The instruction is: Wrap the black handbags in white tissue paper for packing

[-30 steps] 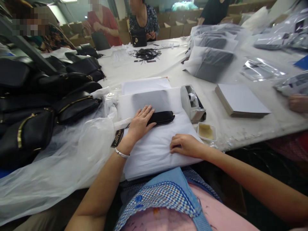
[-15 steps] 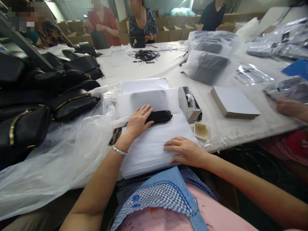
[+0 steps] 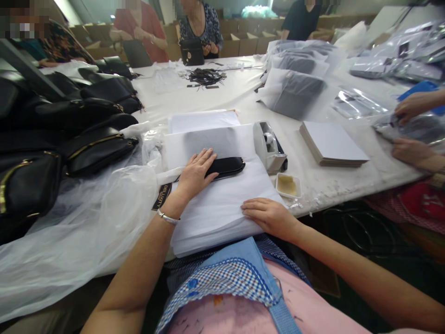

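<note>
My left hand lies with its fingers stretched out over a black bag, pressing on it. The bag rests on a stack of white tissue paper, its right end showing a small gold fitting. A greyish panel shows through the paper behind it. Beside my left wrist is a black tag with gold lettering. At the stack's right edge, my right hand has its fingers drawn together on the tissue paper; its thumb is mostly hidden.
Black bags are heaped at left beside clear plastic sheeting. To the right stand a tape dispenser, a small dish with a yellowish sponge and a stack of boards. Co-workers' hands handle plastic bags at right.
My right hand has shifted slightly right, its fingers and thumb drawing together on the paper. My left hand stays on the bag. A co-worker's second hand has come into view at right.
</note>
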The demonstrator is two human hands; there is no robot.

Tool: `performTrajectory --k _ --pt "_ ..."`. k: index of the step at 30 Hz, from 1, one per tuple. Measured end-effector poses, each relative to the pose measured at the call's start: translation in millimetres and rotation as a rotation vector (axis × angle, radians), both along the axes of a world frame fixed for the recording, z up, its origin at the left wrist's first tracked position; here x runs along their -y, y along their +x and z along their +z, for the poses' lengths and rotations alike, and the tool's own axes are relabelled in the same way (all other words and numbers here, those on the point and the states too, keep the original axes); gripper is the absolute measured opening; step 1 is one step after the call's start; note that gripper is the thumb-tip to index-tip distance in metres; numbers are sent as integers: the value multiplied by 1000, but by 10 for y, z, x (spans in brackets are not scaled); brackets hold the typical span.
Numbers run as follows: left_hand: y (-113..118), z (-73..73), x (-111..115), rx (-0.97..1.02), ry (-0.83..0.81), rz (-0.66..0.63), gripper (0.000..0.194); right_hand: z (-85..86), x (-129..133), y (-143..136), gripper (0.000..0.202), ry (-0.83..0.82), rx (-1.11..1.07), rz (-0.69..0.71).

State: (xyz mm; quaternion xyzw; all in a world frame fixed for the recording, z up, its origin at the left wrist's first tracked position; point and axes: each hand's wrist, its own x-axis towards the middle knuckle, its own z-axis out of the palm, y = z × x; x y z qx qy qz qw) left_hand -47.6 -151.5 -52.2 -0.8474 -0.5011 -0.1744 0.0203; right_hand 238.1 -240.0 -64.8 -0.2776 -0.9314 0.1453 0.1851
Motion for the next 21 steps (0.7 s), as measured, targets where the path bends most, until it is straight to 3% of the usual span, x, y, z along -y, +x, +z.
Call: performTrajectory --k 9,21 --pt "0 10 -5 -5 -2 1 59 7 -23 -75 14 -53 -61 -145" --pt "-2 39 -9 12 -28 4 59 126 -88 -114 12 -120 -47 -214"
